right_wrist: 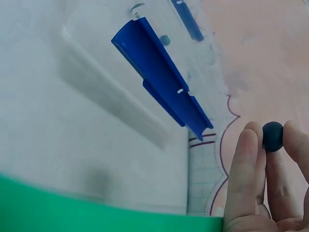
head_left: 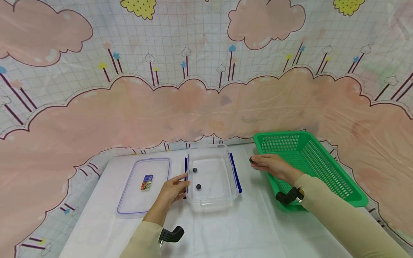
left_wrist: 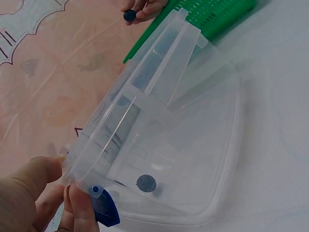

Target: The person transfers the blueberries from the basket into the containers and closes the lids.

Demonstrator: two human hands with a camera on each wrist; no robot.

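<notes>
A clear plastic container [head_left: 214, 175] with blue side latches [right_wrist: 154, 72] stands in the middle of the table. Two small dark balls lie in it, one ball [head_left: 195, 170] farther back and another ball [head_left: 198, 186] nearer. My left hand [head_left: 172, 190] grips the container's left side, thumb on the rim and fingers by the latch in the left wrist view. Between thumb and fingertips, my right hand [head_left: 274, 166] pinches a dark ball [right_wrist: 273, 136]. That hand is raised over the left edge of the green basket [head_left: 338, 165], apart from the container.
To the left lies a clear lid [head_left: 132, 200] with a blue-edged rim, a small colourful packet [head_left: 146, 182] on it. The white-covered table [head_left: 219, 233] backs onto a patterned cloth [head_left: 193, 111]. The basket's tall green wall stands at the right.
</notes>
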